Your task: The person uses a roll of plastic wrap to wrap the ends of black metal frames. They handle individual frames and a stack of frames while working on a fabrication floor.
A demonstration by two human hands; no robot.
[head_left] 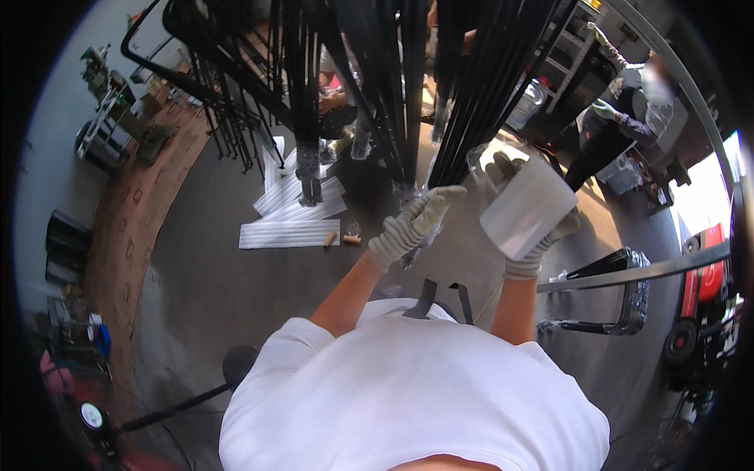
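Note:
A wide roll of clear stretch film (pixel 528 208) is in my right hand (pixel 528 257), its gloved fingers showing at both ends of the roll. Loose film trails from the roll's upper left side. My left hand (pixel 412 224), in a striped pale glove, is held out with straight fingers beside the lower ends of a bundle of long black metal bars (pixel 404 102). Clear film wraps some bars near their lower ends. Below my left hand hangs a crumpled, film-covered end, partly hidden by the glove.
White foam strips (pixel 287 234) and small brown cardboard tubes (pixel 352 240) lie on the grey floor. A black frame partly wrapped in film (pixel 628 302) is at the right. Another person (pixel 628 118) stands at the far right, near a red vehicle (pixel 707 267). Machinery (pixel 118 110) stands far left.

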